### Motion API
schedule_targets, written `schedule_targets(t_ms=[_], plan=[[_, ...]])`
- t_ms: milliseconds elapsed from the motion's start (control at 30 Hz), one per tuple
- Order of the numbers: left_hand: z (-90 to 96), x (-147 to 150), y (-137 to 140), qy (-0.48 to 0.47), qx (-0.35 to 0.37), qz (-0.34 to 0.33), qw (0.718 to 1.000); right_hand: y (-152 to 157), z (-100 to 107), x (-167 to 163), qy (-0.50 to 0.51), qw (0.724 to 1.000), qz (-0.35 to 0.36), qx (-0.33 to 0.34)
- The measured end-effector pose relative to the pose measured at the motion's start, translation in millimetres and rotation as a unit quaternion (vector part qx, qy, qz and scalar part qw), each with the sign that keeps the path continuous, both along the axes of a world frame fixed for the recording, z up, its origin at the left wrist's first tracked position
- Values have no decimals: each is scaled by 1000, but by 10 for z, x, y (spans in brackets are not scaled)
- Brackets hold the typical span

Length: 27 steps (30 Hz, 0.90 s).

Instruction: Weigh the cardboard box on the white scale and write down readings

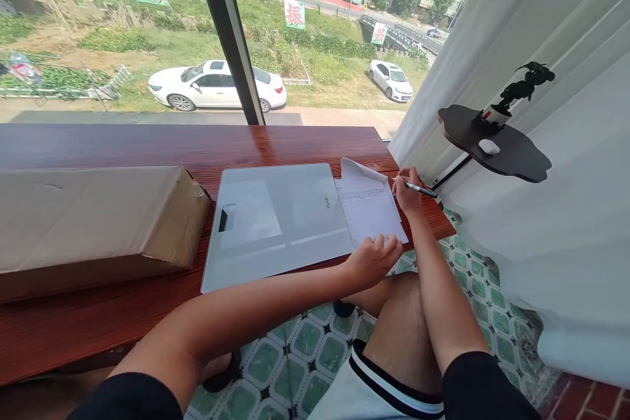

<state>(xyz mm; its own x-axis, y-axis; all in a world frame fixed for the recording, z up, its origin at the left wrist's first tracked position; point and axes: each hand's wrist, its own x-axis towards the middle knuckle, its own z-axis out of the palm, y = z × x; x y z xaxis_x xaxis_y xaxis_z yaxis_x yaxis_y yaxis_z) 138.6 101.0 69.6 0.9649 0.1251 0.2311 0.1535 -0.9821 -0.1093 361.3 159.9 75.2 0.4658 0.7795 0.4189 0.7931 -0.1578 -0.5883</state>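
Observation:
A white notepad point(371, 207) with rows of small handwriting lies at the right end of the desk, its top sheet folded back and curling up. My right hand point(407, 191) is closed around a pen point(420, 189) at the pad's upper right edge. The pen slants down to the right, and its tip is hard to make out. Along the pad's lower edge, my left hand point(375, 261) has its fingers bent over the paper; the thumb is hidden. A closed silver laptop point(275, 220) lies directly left of the pad.
A long cardboard box point(88, 223) takes up the left of the reddish wooden desk point(147, 144). To the right, a small dark side table point(497, 144) carries a potted plant point(522, 88) and a white mouse point(489, 147). White curtains point(556, 243) hang beside it, near the window.

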Motion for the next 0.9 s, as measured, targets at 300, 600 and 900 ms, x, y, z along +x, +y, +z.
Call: schedule_targets(t_ms=[300, 600, 900], plan=[[29, -1, -10, 7, -4, 9, 1000, -10, -23, -42, 159, 987, 7, 38], [19, 6, -6, 4, -6, 6, 1000, -13, -64, -147, 195, 979, 59, 6], [29, 8, -13, 4, -7, 10, 1000, -17, -58, -148, 194, 978, 70, -19]])
